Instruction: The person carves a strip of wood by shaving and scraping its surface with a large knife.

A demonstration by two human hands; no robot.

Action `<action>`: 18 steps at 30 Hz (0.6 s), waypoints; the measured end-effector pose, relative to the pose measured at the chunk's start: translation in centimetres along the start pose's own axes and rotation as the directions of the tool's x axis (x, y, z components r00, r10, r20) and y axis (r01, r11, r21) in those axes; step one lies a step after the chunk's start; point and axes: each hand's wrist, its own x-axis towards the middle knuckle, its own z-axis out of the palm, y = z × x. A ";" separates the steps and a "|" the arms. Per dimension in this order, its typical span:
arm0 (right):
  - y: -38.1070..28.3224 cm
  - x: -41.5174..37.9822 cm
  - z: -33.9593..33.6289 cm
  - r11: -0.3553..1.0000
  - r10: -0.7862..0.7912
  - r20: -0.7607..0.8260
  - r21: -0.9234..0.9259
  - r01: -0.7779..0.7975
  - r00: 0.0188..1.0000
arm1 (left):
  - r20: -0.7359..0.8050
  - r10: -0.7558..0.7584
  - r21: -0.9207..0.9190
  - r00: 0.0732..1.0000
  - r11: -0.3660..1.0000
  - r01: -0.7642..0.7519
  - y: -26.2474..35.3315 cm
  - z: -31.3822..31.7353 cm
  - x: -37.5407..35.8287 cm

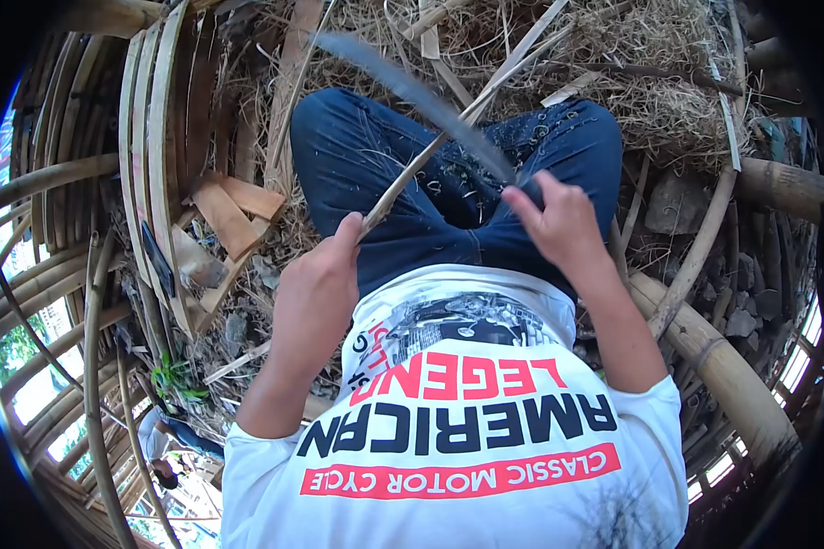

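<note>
My left hand [320,279] is closed around the near end of a thin bamboo strip [410,174], which slants up and to the right over my lap. In my right hand [558,224] is a machete [398,82], its handle hidden by my fingers. The long grey blade, slightly blurred, points up and to the left and crosses the strip above my knees. Small shavings are scattered over my dark trousers [339,137].
Dry straw-like shavings [655,110] cover the ground ahead. Bamboo slats [160,174] and wood offcuts [227,220] lie at the left. A thick bamboo pole [719,366] runs along the right, near stones [677,201]. Another person [169,448] is at the lower left.
</note>
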 end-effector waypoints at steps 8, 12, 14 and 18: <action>-1.1 -0.3 -0.2 0.996 -0.040 0.018 0.081 0.038 0.999 | -0.009 0.020 0.040 1.000 0.999 -0.019 0.1 -0.3 0.4; -0.9 0.7 -0.1 0.986 0.059 0.034 0.156 -0.064 0.998 | -0.018 0.020 0.061 1.000 0.998 -0.019 0.1 0.2 0.2; -1.4 0.0 0.1 0.986 0.018 0.037 0.165 -0.024 0.999 | -0.013 0.013 0.063 1.000 0.998 -0.012 0.2 -0.2 0.3; -1.0 0.2 0.3 0.995 -0.040 0.088 0.095 0.031 0.995 | -0.026 0.044 0.024 0.999 0.999 -0.044 0.1 0.3 0.3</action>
